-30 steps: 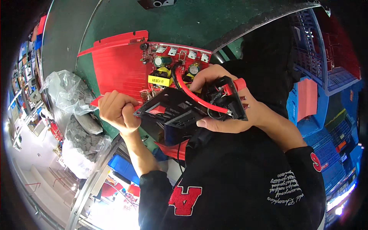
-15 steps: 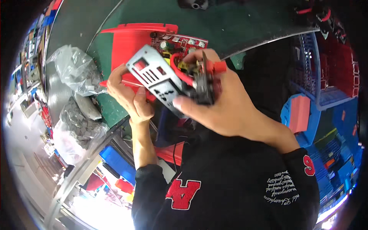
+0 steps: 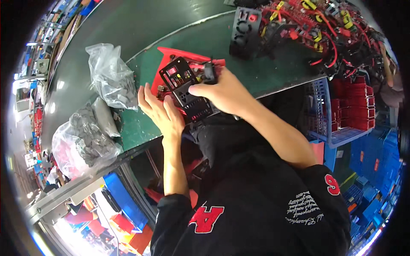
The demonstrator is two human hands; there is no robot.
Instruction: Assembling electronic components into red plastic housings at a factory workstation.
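My right hand (image 3: 224, 91) grips a black end panel (image 3: 184, 88) with slots and cut-outs, its thumb on the panel's face and its fingers hidden behind. Wired circuit parts (image 3: 209, 72) sit behind that panel, partly covered by my hand. Beneath lies a red housing (image 3: 164, 59), open on top, on the green bench. Beside the panel's left edge is my left hand (image 3: 164, 113), its fingers apart and stretched toward the housing's near side. Whether its fingertips press on the housing is hard to see.
Clear plastic bags (image 3: 112, 79) of dark grey parts lie left on the green bench (image 3: 132, 128). Wired red circuit boards (image 3: 307, 25) pile up at the far right, beside another black panel (image 3: 245, 32). Right of the bench stands a blue crate (image 3: 320, 111) with red pieces.
My right hand has lowered the panel and circuit parts onto the red housing. My left hand's fingers have straightened. The view has shifted, bringing the pile of boards into sight.
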